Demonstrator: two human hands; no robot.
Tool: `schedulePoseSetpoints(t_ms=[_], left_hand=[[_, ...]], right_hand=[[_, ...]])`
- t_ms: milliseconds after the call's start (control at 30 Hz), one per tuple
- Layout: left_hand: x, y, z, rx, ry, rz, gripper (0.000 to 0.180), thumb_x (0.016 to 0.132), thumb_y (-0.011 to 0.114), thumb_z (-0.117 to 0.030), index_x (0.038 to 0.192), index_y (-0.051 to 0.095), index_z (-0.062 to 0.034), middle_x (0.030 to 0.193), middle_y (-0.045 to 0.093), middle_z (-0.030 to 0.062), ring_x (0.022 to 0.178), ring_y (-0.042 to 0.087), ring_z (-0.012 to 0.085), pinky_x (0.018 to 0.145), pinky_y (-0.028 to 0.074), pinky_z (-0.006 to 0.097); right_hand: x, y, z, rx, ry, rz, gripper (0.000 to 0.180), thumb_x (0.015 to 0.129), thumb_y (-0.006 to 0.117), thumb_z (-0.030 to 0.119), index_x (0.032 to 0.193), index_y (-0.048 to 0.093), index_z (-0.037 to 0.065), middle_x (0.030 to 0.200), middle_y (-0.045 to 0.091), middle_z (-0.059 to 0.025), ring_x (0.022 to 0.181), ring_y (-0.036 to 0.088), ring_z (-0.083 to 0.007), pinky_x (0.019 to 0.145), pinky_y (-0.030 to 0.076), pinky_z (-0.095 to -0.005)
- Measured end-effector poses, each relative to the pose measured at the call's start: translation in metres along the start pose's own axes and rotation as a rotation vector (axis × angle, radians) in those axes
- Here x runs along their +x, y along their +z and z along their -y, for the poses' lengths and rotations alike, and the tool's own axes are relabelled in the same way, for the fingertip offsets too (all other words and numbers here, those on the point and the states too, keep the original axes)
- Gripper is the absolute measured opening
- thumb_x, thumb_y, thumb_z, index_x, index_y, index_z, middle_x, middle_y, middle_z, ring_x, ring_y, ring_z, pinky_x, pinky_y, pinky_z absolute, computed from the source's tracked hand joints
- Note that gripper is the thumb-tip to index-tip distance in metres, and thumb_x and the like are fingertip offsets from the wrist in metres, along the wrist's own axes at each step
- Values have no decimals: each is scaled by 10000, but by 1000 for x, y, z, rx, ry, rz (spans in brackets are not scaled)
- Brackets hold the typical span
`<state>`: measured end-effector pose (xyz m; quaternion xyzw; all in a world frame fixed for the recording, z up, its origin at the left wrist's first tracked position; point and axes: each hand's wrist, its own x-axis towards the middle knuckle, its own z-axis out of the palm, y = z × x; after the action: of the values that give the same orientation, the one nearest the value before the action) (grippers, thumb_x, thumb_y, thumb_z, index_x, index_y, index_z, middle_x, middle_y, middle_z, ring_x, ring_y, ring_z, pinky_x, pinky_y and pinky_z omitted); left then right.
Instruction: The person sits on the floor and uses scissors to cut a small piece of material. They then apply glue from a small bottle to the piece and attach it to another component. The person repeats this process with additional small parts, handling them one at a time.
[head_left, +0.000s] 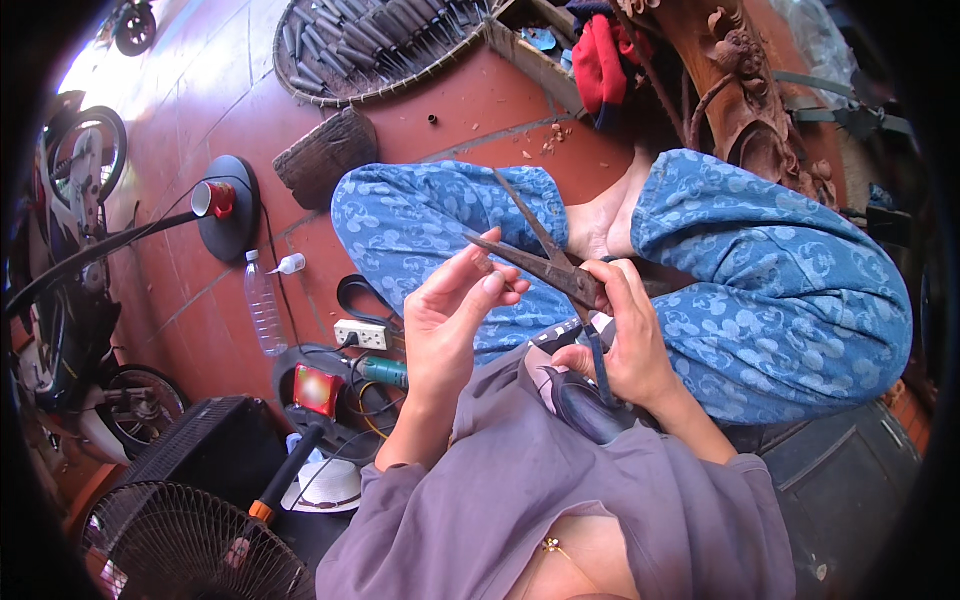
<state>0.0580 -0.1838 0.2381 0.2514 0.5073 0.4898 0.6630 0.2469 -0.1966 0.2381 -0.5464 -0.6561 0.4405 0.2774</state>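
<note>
A large pair of dark metal scissors [560, 272] is held in my right hand [632, 345], in front of my body. Its two blades are spread apart and point up and to the left, and one handle loop hangs low beside my thumb. My left hand [450, 315] is raised close to the lower blade, thumb and fingers pinched together. Whatever sits between those fingertips is too small to make out. Below the hands are my crossed legs in blue patterned trousers [780, 310].
Ahead on the red tiled floor lies a round woven tray [318, 101] of chisel-like tools beside a wooden box [535, 65]. A wood block [325, 158], plastic bottle [262, 305], power strip [362, 334] and fan [195, 545] are leftward. Carved wood [750, 90] stands far right.
</note>
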Motion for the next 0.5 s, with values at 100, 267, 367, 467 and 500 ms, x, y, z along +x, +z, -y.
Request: schedulePoseSetpoints(t_ms=[100, 267, 367, 467, 500], left_hand=[[1, 0, -2, 29, 13, 13, 361, 861, 584, -28, 1206, 518, 55, 945, 610, 97, 844, 632, 171, 735, 523, 258], [4, -3, 5, 64, 21, -32, 336, 846, 608, -32, 1168, 553, 47, 969, 610, 83, 837, 629, 154, 709, 531, 256], [2, -1, 10, 53, 47, -67, 330, 828, 632, -27, 1144, 571, 48, 972, 619, 86, 827, 626, 145, 698, 532, 256], [2, 0, 11, 59, 41, -85, 327, 814, 646, -19, 1127, 581, 47, 952, 634, 94, 812, 623, 138, 688, 531, 256], [2, -1, 11, 62, 37, -89, 326, 810, 650, -16, 1123, 583, 47, 942, 639, 96, 806, 622, 137, 684, 531, 257]], right_hand=[[-1, 0, -2, -65, -24, 6, 839, 585, 757, 550, 1144, 450, 3, 916, 445, -113, 760, 458, -233, 668, 403, -321], [1, -1, 1, -146, -28, 19, 827, 552, 775, 521, 1130, 462, 20, 882, 433, -119, 774, 458, -261, 682, 396, -352], [0, -2, 3, -211, -66, 14, 832, 535, 775, 520, 1130, 463, 29, 874, 425, -120, 791, 451, -284, 702, 389, -379], [-1, 0, 2, -220, -79, 12, 835, 528, 774, 518, 1133, 462, 34, 875, 423, -125, 806, 445, -303, 718, 381, -398], [-1, 1, 1, -213, -80, 13, 836, 527, 774, 516, 1134, 461, 34, 876, 423, -127, 810, 444, -308, 723, 379, -403]])
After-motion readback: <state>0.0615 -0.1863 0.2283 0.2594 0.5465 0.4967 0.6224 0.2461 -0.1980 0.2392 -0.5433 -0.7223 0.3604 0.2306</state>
